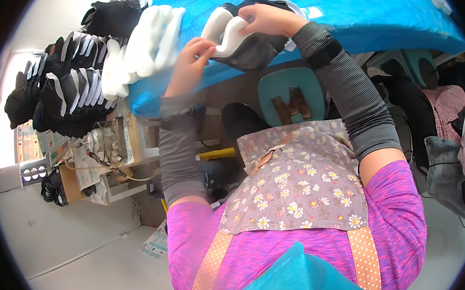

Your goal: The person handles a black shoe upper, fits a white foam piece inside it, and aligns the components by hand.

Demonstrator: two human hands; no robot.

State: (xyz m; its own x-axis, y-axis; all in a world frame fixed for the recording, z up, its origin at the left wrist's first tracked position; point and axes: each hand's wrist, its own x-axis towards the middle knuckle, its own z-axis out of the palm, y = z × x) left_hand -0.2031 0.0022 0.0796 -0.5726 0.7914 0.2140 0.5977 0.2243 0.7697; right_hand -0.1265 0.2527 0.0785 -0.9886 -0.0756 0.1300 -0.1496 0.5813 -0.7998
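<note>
A dark fabric piece [252, 53] with a white padded lining [231, 39] is held up between both hands, over the near edge of the blue-covered worktop [371, 12]. Whether the lining is fastened to the fabric cannot be told. If it is loose, it could be drawn out of line or creased by an uneven pull from the two sides. A slip at the left is also judged possible, since only a corner seems to be caught there; the piece could then sag over the worktop's front edge.

The lining is spanned by the fingers: its lower left corner lies at the fingertips of the left hand [188, 64], apparently pinched between thumb and forefinger, while its upper right part is gripped by the right hand [271, 21], the thumb laid on the white surface. The dark fabric hangs below the right fingers and between the two grips.

Left of the left fingers, a row of white padded shapes [156, 40] is laid out; farther left, dark pieces with white edges [72, 88] are gathered. Below the fingers, a teal stool [282, 92] is seen.
</note>
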